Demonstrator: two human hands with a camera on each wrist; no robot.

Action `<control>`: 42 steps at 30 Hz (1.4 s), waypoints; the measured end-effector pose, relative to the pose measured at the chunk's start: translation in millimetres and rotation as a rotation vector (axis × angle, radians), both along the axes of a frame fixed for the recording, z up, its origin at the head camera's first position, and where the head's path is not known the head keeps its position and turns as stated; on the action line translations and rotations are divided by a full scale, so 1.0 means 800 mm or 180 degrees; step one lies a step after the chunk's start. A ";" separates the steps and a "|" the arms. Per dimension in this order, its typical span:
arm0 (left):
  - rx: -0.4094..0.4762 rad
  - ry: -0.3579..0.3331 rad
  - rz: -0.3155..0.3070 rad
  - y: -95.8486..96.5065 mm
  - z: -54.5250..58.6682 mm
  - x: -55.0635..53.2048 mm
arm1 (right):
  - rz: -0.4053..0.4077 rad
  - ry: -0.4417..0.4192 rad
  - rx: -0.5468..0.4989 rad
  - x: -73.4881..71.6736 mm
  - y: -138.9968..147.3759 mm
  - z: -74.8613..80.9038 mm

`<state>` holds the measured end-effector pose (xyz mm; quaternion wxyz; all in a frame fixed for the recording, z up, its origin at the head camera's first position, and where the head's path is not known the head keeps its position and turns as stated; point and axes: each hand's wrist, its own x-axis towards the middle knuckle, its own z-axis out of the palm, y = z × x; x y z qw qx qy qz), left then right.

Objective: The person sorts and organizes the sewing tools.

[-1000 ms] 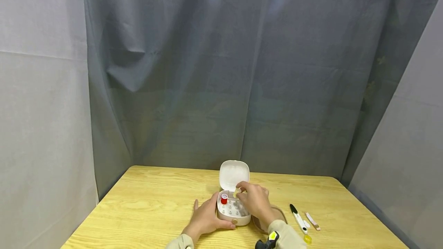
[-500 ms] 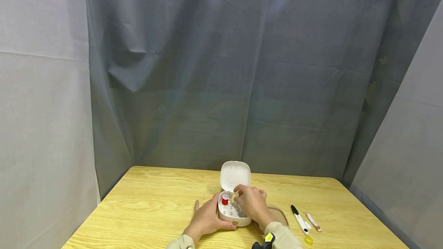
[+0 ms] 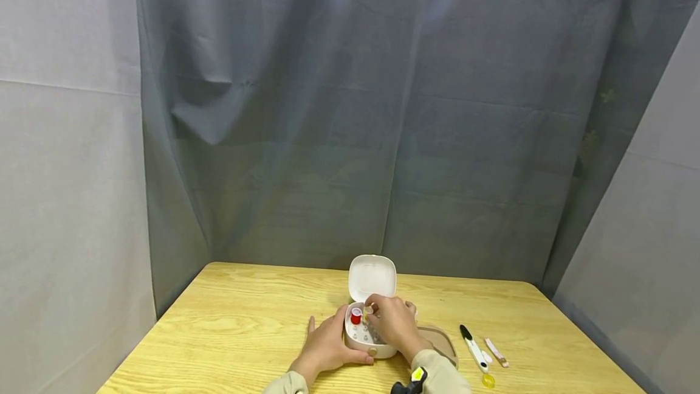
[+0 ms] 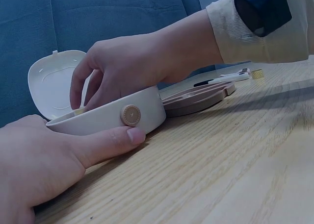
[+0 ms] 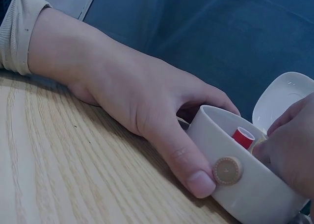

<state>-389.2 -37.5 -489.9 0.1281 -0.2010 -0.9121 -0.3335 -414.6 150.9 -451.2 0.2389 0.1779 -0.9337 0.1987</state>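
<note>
A white sewing box [image 3: 377, 352] stands on the table with its lid [image 3: 372, 275] raised at the back. My left hand [image 3: 328, 343] grips its left side, the thumb [image 4: 115, 139] along the front beside a round tan button [image 4: 130, 115]. Inside, a red thread spool [image 3: 356, 316] stands upright at the back left, among rows of small pegs. My right hand [image 3: 397, 324] reaches into the box and pinches a pale yellow spool [image 3: 368, 314] just right of the red one. In the right wrist view the fingers partly hide this yellow spool.
Right of the box lies a flat brown tray [image 3: 445, 345], partly behind the right arm. Farther right are a white-handled tool with a black tip [image 3: 473, 348], a small pinkish-white strip [image 3: 496, 352] and a yellow disc [image 3: 488, 380].
My right hand has moved left and slightly down with the yellow spool, from above the box's back right to beside the red spool. The left hand has stayed on the box.
</note>
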 end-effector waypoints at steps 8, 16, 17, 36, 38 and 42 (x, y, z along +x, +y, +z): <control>0.0014 0.0005 -0.0001 0.001 0.000 0.000 | 0.0019 0.0005 0.0015 -0.006 0.000 -0.005; 0.0007 0.0010 -0.0028 0.004 0.002 0.001 | -0.0081 -0.0026 0.0056 -0.005 0.000 -0.008; 0.0012 0.0009 -0.0029 0.004 0.002 0.001 | -0.0087 -0.0025 0.0055 -0.005 0.000 -0.008; 0.0044 0.0023 -0.0024 0.002 0.002 -0.001 | -0.0140 -0.0008 0.0248 -0.008 -0.004 -0.007; 0.0032 0.0021 -0.0021 0.002 0.001 -0.001 | -0.0124 -0.0007 0.0248 -0.008 -0.004 -0.007; 0.0028 0.0008 -0.0011 0.001 -0.002 -0.001 | -0.0092 -0.0002 0.0256 -0.008 -0.004 -0.008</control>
